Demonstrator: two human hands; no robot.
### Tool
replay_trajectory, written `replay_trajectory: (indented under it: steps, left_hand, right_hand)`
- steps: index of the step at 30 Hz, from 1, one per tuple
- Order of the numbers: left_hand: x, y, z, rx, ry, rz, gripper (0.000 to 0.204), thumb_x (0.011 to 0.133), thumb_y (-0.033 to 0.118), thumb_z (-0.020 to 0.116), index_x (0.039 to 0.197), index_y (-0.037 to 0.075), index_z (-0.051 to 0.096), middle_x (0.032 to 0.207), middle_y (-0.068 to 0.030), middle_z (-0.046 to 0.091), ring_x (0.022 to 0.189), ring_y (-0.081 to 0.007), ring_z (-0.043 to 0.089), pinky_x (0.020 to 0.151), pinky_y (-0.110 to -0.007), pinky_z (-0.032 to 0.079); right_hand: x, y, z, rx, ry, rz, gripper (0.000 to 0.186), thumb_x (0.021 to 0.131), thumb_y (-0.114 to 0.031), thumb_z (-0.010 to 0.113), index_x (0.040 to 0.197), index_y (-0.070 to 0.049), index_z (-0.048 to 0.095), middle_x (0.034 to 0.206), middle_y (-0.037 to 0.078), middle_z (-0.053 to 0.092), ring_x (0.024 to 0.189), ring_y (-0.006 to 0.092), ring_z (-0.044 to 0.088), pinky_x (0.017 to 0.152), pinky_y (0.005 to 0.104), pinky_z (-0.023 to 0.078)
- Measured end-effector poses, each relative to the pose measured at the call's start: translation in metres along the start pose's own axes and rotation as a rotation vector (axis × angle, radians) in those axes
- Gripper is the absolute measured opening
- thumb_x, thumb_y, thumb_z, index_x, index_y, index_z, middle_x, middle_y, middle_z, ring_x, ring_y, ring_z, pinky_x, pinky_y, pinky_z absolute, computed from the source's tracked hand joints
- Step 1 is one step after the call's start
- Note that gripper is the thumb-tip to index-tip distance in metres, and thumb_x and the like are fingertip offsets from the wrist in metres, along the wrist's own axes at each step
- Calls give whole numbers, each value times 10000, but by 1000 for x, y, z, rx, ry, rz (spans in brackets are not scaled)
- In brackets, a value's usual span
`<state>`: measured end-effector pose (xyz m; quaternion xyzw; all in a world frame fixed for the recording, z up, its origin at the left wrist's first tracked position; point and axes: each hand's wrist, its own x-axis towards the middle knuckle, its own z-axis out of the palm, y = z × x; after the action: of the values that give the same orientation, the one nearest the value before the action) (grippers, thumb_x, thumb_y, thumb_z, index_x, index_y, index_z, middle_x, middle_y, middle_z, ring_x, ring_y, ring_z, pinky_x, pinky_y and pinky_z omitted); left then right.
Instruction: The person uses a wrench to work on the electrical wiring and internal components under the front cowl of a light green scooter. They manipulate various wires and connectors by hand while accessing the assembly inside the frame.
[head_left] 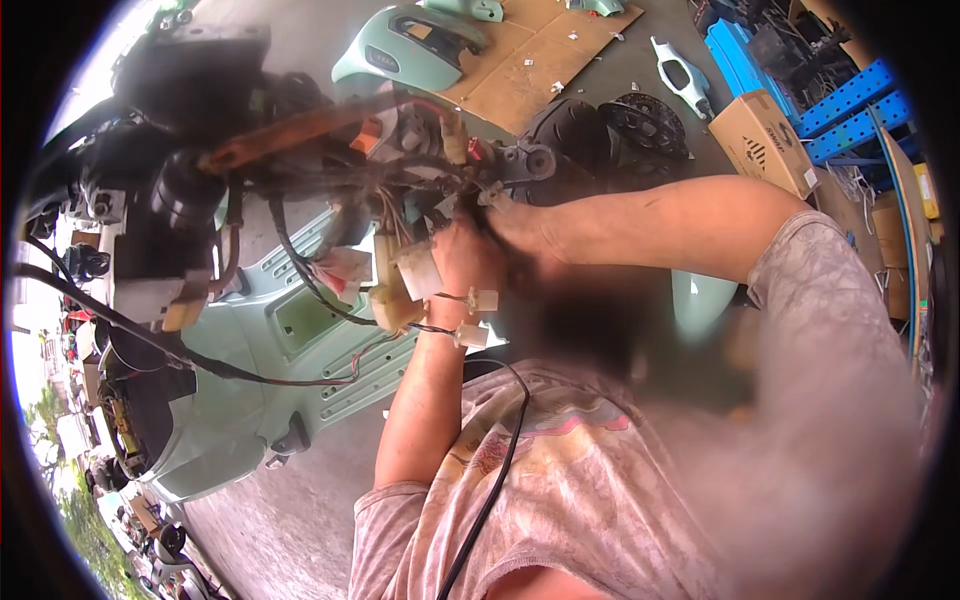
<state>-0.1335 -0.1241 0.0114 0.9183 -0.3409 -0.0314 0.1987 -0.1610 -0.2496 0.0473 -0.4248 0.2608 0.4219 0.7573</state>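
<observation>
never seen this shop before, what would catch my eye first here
A tangle of wires with white plugs hangs at centre, and both hands, left hand and right hand, are in it. Below and left lies a pale green scooter body. More green panels rest on cardboard at the top, by blue racks on the right.

Scooter repair workshop (body panels point(400, 45) strewn about).

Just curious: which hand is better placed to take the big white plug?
Probably the left hand: it sits against the white plug, while the right hand is higher among the wires.
</observation>
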Motion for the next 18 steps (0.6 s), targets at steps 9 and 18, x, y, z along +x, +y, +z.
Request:
replay_trajectory:
  steps: [9,18]
  left_hand:
    - [-15,-38,-14,-291,56,289,471,762,42,503,1225,-11,428,1133,-217,531,1014,-382,516,846,-399,431]
    - [-10,-41,-28,-166,-38,369,521,746,89,516,1244,-20,406,1178,-213,497,1082,-393,462,923,-411,382]
  right_hand:
    - [56,48,27,-174,482,-896,342,859,-263,442,1067,1,508,989,154,564,931,243,554,772,349,457]
    - [115,65,27,-127,519,-1211,359,939,-312,333,1145,-42,450,1065,124,519,993,206,513,845,345,413]
